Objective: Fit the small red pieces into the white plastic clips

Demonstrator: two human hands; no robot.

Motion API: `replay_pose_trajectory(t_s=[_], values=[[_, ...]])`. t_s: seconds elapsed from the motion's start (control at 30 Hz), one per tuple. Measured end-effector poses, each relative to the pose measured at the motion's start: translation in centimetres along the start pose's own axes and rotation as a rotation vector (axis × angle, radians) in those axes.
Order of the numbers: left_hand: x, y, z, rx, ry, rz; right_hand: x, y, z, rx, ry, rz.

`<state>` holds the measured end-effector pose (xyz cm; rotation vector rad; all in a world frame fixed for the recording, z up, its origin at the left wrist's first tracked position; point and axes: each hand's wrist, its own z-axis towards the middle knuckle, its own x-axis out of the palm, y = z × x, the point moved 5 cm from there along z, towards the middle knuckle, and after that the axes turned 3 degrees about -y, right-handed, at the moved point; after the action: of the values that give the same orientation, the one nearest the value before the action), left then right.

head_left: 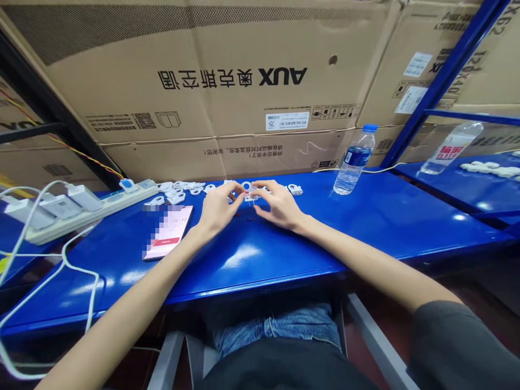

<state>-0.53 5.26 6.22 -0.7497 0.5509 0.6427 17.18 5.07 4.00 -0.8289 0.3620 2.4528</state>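
Near the back of the blue table, my left hand (pixel 218 209) and my right hand (pixel 281 206) meet around a small white plastic part with a ring on top (pixel 246 186). Fingers of both hands are curled in a pinch at its two sides. A red spot shows on the part, and thin metal prongs stick out below it. Small red bits (pixel 249 219) lie on the table just under my hands. Several similar white plastic pieces (pixel 176 192) are scattered behind and to the left, and another white piece (pixel 295 189) lies right of my right hand.
Left of my left hand lies a phone (pixel 173 233). A power strip (pixel 114 205) with chargers and white cables (pixel 67 260) takes up the left side. A water bottle (pixel 355 160) stands at the back right. Behind the blue table (pixel 260 271) rises a large cardboard box (pixel 227 119).
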Motion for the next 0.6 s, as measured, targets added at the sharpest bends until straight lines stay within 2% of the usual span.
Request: replay_pose_trajectory(t_s=[0.23, 0.6], values=[[0.08, -0.29, -0.14, 0.066, 0.005, 0.073, 0.09, 0.11, -0.07, -0.015, 0.008, -0.006], [0.11, -0.08, -0.16, 0.024, -0.021, 0.046, 0.09, 0.33, 0.05, 0.002, 0.0, 0.027]])
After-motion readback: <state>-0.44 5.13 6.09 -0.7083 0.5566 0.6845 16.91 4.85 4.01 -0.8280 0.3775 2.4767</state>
